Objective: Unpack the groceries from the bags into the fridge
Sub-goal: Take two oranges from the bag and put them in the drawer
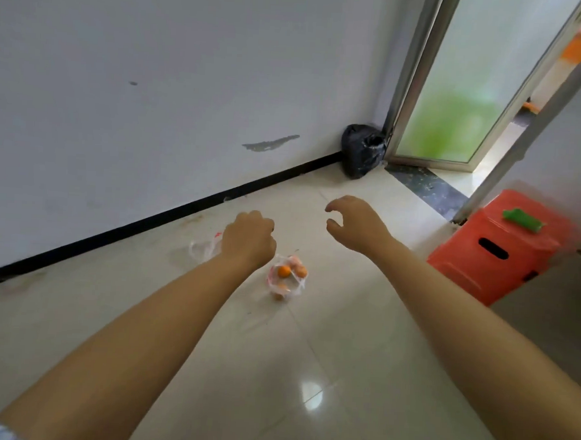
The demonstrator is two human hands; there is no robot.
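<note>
A clear plastic bag of oranges (286,277) lies on the tiled floor just below and right of my left hand (248,238). That hand's fingers are curled into a fist, and I see nothing in it. A second thin clear bag (202,249) lies on the floor to its left, partly hidden behind the hand. My right hand (353,223) hovers further right over bare tile, fingers loosely curled and thumb apart, holding nothing. No fridge is clearly in view.
A red plastic stool (489,255) with a green item (522,220) on top stands at the right. A black bag (363,151) sits in the corner by a frosted-glass door (457,94). A white wall with a black skirting (147,224) runs along the left.
</note>
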